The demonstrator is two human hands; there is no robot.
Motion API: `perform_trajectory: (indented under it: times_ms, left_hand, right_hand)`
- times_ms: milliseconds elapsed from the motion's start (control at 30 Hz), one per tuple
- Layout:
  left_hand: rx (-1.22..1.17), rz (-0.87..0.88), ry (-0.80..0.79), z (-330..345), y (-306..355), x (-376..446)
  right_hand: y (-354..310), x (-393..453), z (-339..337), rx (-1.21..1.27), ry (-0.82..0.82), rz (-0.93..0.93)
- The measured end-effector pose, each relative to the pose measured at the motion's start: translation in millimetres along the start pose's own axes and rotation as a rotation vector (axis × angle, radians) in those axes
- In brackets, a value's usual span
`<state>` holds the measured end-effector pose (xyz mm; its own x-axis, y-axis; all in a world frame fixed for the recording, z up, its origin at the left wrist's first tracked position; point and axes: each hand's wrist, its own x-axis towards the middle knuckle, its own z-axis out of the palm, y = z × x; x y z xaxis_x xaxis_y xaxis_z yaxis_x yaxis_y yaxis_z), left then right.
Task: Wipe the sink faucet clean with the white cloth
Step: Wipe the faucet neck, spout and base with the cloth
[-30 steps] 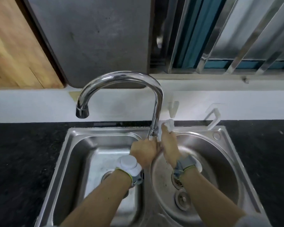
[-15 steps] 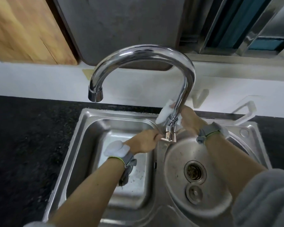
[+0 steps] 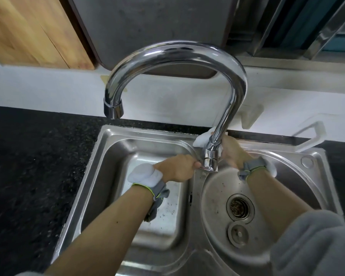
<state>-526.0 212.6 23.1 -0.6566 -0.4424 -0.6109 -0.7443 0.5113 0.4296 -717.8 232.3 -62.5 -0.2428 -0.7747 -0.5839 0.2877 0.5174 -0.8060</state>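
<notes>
Fingers (image 3: 225, 145) pressing white cloth (image 3: 202, 140) behind faucet (image 3: 223, 124), drain (image 3: 239, 208) below

Right hand (image 3: 232, 151) a bit blurry, fingers tucked behind the faucet (image 3: 211, 156). Most of the white cloth (image 3: 202, 139) hidden behind the faucet and the hand, only a puffy bit poking out. Left hand (image 3: 177, 169) fingertips lost at the faucet base. Grey sleeve (image 3: 317, 246) and sink (image 3: 100, 156) cut off at the bottom edge.

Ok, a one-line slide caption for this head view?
Right hand wraps the white cloth around the faucet base while the left hand steadies it over the double sink.
</notes>
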Motion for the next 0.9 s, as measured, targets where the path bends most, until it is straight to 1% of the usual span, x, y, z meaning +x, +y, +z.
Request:
perform_trajectory:
  times_ms: [67,133,267,333,400,567,733,800,900]
  left_hand:
    - [-0.028,0.018,-0.025,-3.5,0.4,-2.0]
    - [-0.069,0.031,-0.031,-4.9,0.0,-3.7]
    - [-0.135,0.036,-0.037,-6.7,-0.4,-5.5]
    - [-0.156,0.035,-0.042,-7.0,0.3,-6.4]
    - [-0.163,0.034,-0.031,-6.0,1.3,-6.5]
    - [-0.2,0.044,-0.015,-1.8,1.4,-7.0]
    - [-0.173,0.052,0.0,0.8,-2.4,-3.0]
    - [-0.157,0.051,0.001,2.1,-3.9,-0.8]
    - [-0.149,0.053,0.0,3.3,-6.7,1.8]
  right_hand:
    - [5.3,-14.9,5.7,0.051,0.119,-0.028]
    - [11.4,-27.4,12.0,0.114,0.192,-0.066]
    - [25.7,-44.2,30.5,0.217,0.473,0.014]
    - [30.2,-54.7,39.9,0.189,0.593,0.01]
    - [35.0,-68.0,48.2,0.145,0.655,-0.019]
    - [35.5,-88.2,62.6,0.045,0.681,-0.082]
    - [17.0,-78.9,55.7,0.135,0.633,-0.22]
    - [1.7,-72.3,43.0,0.189,0.533,-0.201]
    - [-23.2,-54.7,21.8,0.14,0.247,-0.178]
